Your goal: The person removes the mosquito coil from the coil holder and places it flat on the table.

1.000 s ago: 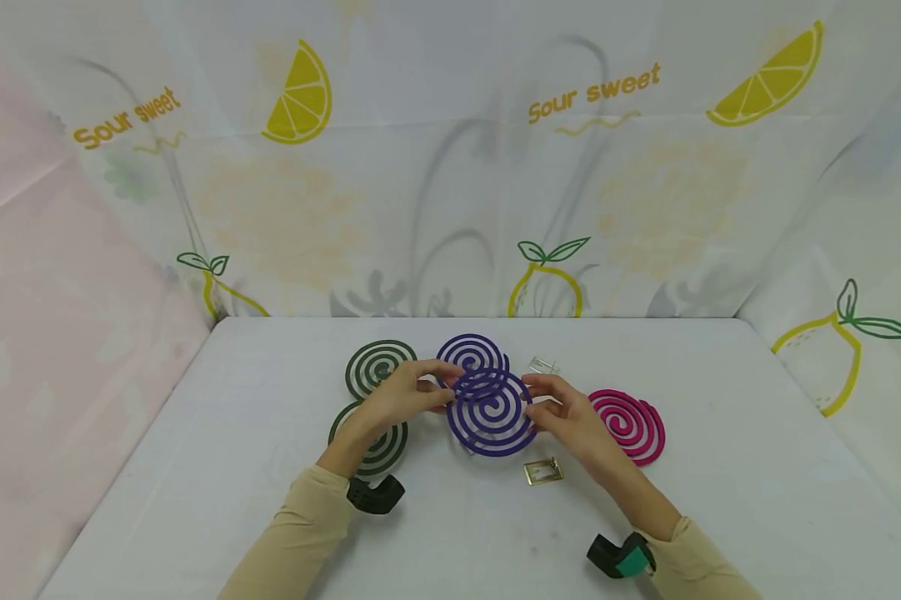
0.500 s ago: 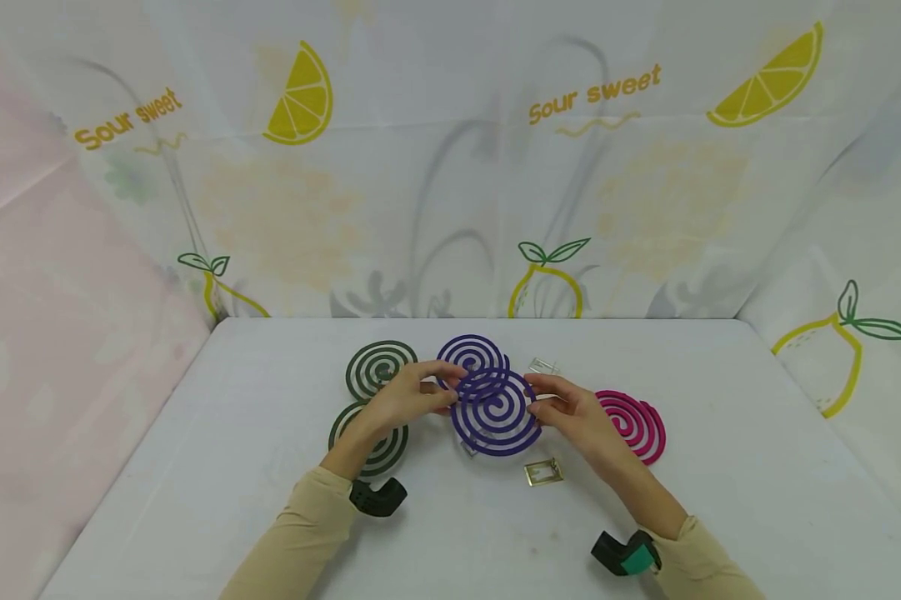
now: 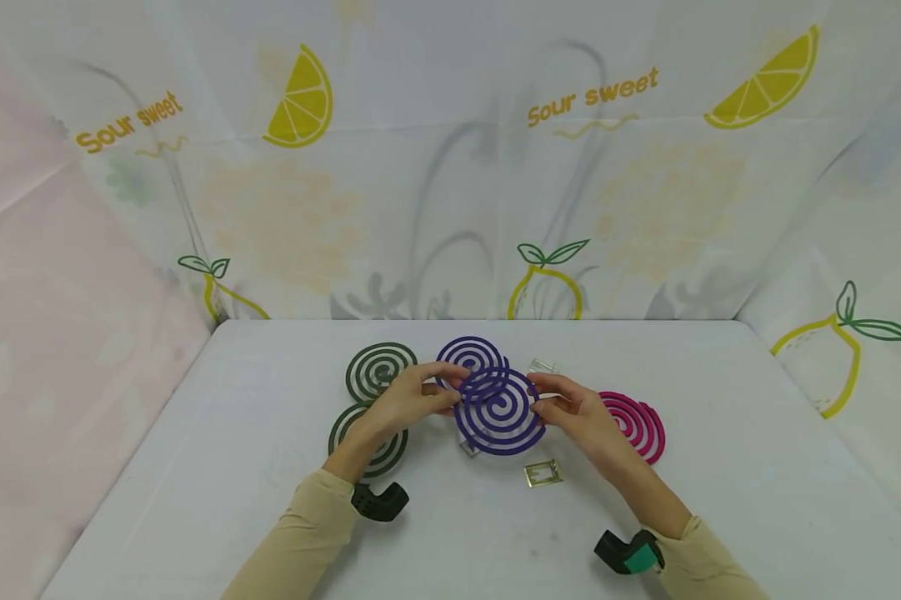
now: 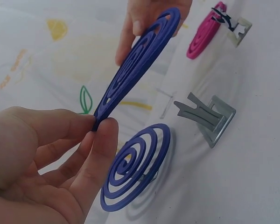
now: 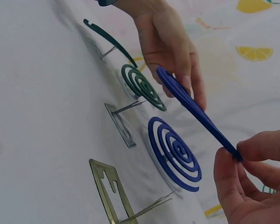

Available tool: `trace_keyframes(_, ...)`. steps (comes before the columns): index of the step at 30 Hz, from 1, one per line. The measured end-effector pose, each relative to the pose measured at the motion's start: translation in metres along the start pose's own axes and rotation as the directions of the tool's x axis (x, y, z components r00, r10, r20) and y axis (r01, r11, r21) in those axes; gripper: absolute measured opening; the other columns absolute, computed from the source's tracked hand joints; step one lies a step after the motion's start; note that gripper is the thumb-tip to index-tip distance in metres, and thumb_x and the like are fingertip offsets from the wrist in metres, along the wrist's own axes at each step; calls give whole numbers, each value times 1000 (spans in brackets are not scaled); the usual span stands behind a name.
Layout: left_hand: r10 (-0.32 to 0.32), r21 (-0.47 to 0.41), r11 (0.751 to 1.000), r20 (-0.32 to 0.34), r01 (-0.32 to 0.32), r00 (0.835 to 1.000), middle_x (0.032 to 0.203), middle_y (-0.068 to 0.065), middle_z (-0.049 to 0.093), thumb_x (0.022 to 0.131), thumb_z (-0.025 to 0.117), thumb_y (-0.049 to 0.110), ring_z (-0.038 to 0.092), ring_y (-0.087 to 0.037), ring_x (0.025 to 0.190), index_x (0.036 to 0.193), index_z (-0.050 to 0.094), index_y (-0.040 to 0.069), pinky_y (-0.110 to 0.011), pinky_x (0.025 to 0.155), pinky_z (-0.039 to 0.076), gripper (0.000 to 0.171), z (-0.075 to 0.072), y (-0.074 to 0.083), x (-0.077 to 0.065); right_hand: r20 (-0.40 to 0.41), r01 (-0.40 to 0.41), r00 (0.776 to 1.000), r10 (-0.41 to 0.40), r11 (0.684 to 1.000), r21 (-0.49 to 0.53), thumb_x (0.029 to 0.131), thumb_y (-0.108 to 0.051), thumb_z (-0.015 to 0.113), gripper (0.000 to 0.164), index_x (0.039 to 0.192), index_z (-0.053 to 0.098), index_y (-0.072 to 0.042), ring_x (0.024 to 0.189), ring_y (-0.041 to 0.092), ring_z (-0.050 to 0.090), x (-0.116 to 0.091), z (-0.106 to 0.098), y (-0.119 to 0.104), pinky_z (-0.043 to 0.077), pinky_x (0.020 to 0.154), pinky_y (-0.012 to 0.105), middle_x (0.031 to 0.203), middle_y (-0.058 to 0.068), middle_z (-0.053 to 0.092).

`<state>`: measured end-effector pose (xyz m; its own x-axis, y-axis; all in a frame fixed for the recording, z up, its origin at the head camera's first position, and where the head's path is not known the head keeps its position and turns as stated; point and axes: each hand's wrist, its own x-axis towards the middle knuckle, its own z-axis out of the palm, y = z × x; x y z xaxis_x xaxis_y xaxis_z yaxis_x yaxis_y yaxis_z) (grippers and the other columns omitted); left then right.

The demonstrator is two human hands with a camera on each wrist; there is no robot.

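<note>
A purple-blue mosquito coil (image 3: pixel 499 406) is held above the table between both hands. My left hand (image 3: pixel 408 402) pinches its left edge between thumb and fingers, and my right hand (image 3: pixel 581 417) pinches the right edge the same way. In the left wrist view the held coil (image 4: pixel 135 70) looks tilted and nearly edge-on. Behind it a second purple-blue coil (image 5: pixel 179 148) sits raised on a metal stand, mostly hidden beneath it. A silver stand (image 4: pixel 219 122) with upright split prongs stands below the held coil.
Two green coils (image 3: pixel 382 375) lie at the left, the nearer one partly covered by my left forearm. A pink coil (image 3: pixel 624 423) is at the right, beyond my right wrist. A gold stand (image 3: pixel 530 477) sits in front, and a silver stand (image 3: pixel 543 366) behind my right hand.
Both hands have shifted slightly to the right, carrying the held coil with them. More of the silver stand below it shows now. The other coils and stands stay put.
</note>
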<state>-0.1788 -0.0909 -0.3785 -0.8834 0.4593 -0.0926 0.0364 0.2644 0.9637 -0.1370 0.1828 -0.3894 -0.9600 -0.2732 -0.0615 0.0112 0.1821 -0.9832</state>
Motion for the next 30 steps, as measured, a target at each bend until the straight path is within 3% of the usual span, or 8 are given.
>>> trace_keyframes(9, -32, -31, 999, -4, 31, 999, 116, -12, 57, 89, 62, 4, 66, -14, 86, 124, 60, 10, -32, 79, 57, 36, 4, 0, 1, -4, -17, 1000, 17, 1000, -21, 94, -24, 59, 47, 137, 47, -10, 105, 12, 62, 0, -2, 0, 51, 88, 19, 133, 18, 49)
trace_keyframes(16, 9, -16, 1000, 11, -9, 1000, 118, -17, 56, 90, 61, 4, 66, -14, 85, 126, 58, 6, -34, 79, 57, 36, 5, -4, 3, 1, -16, 1000, 16, 999, -43, 94, -21, 58, 46, 137, 47, -10, 107, 15, 62, 1, -5, 1, 51, 88, 20, 133, 18, 49)
trace_keyframes(25, 30, -22, 999, -16, -31, 999, 114, -17, 58, 87, 62, 1, 66, -12, 82, 124, 59, 2, -36, 77, 57, 37, 11, -7, 6, 16, -3, 1000, 3, 1000, -6, 95, -17, 57, 45, 137, 47, -8, 99, 8, 63, 1, -8, 1, 52, 85, 21, 133, 21, 48)
trace_keyframes(30, 37, -26, 999, -23, -38, 999, 111, -17, 58, 87, 62, 0, 65, -11, 81, 123, 60, 3, -38, 76, 57, 36, 14, -7, 7, 21, 2, 1000, -2, 1000, 0, 94, -19, 58, 46, 137, 46, -8, 101, 10, 63, -1, -10, 2, 52, 85, 20, 132, 22, 48)
